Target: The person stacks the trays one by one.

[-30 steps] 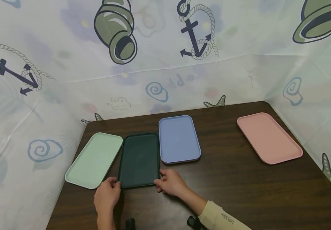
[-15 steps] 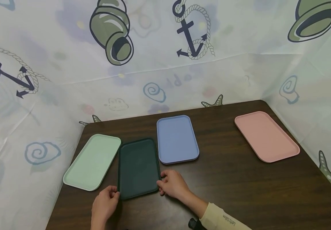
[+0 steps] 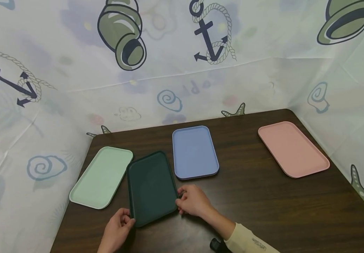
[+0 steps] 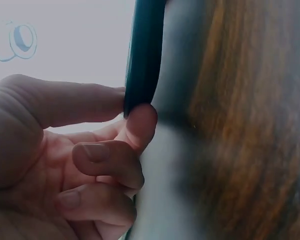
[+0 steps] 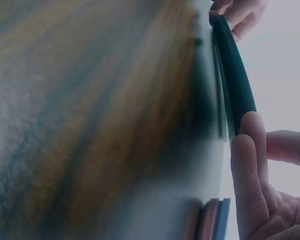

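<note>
A dark green rectangular tray (image 3: 151, 189) is held between my two hands, turned slightly on the table's left half. My left hand (image 3: 117, 228) pinches its near left corner; in the left wrist view the thumb (image 4: 85, 105) lies above the rim and a fingertip (image 4: 141, 122) is under it. At the near right side, my right hand (image 3: 194, 200) pinches the edge, two fingers (image 5: 246, 155) showing beneath it in the right wrist view. The tray's dark edge (image 5: 235, 75) stands off the table surface there.
A light green tray (image 3: 103, 177) lies slanted to the left, its right corner close against the dark one. A blue tray (image 3: 195, 153) lies at the back middle, a pink tray (image 3: 294, 149) at the far right. Patterned cloth (image 3: 175, 42) walls the wooden table (image 3: 248, 207).
Both hands have drawn the dark green tray toward the near edge and turned it counterclockwise. It has come away from the blue tray. The other trays stay in place.
</note>
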`<state>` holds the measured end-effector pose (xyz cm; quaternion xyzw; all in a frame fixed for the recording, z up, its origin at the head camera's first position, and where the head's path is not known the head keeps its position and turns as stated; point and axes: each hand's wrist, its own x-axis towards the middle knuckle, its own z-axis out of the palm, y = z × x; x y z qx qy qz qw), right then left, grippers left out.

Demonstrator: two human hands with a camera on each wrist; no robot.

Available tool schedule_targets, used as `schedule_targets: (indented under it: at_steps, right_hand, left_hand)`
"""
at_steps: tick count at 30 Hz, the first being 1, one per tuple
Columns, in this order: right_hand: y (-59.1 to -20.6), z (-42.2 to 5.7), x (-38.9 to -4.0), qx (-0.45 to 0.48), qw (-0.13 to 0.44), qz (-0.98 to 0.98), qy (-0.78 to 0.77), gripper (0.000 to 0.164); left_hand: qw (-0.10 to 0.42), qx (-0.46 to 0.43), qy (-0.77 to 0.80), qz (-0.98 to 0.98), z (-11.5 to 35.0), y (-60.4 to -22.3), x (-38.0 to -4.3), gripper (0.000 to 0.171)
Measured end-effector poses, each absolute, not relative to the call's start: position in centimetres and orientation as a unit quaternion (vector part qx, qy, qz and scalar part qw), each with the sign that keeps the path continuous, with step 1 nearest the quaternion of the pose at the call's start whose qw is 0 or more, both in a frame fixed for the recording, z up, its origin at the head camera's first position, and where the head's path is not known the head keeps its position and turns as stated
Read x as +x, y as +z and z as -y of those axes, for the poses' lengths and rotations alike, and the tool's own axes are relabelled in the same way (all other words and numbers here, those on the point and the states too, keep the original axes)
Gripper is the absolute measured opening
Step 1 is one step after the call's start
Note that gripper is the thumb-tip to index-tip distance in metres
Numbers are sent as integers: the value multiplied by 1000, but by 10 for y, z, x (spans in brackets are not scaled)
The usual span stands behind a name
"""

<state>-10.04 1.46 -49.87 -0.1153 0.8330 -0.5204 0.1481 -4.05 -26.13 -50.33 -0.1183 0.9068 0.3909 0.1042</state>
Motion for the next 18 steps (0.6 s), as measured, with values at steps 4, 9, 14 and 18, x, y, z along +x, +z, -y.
schedule_targets:
  at_steps: [4, 9, 14, 18]
  right_hand:
    - [-492, -19, -100, -122, 145, -831, -523, 28]
    - [-488, -26, -104, -125, 139, -822, -538, 30]
    - [-484, -39, -108, -121, 122, -816, -552, 30]
    - [-479, -52, -112, -110, 110, -823, -546, 32]
  left_hand:
    - [92, -117, 409, -901, 257, -495, -37, 19]
    - [72, -113, 419, -898, 251, -481, -38, 20]
    - [48, -91, 448, -888, 241, -474, -43, 23]
    - [36, -72, 474, -877, 230, -471, -50, 24]
